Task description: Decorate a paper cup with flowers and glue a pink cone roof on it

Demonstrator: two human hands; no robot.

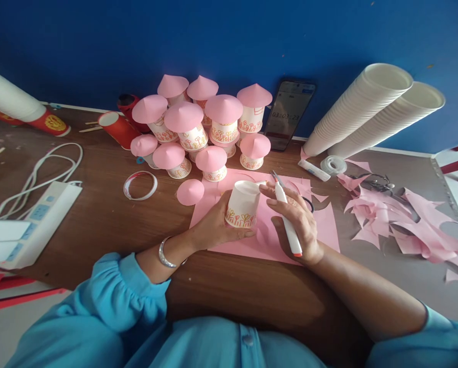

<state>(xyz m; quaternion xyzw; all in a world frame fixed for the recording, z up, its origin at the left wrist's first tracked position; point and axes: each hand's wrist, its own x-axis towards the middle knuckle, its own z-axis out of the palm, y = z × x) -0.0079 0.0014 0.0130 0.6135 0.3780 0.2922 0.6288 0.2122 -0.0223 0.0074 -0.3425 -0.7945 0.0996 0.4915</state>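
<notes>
My left hand (225,225) is wrapped round a white paper cup (243,202), which stands upside down with red and yellow flowers drawn near its rim. Just right of the cup, my right hand (298,222) holds a white marker (288,225) with an orange-red end, lying across the fingers. A small orange tip shows by the top of the cup; what it belongs to is partly hidden. Pink paper (229,243) lies beneath both hands. Behind it stand several decorated cups with pink paper cones on top (183,117). One loose pink cone (190,192) rests left of the paper.
Tall stacks of white cups (357,110) lean at the back right beside a phone (290,115) showing a timer. Pink scraps (401,214) spread over the right side. A tape ring (140,185), red cup (116,129) and power strip (45,220) are on the left.
</notes>
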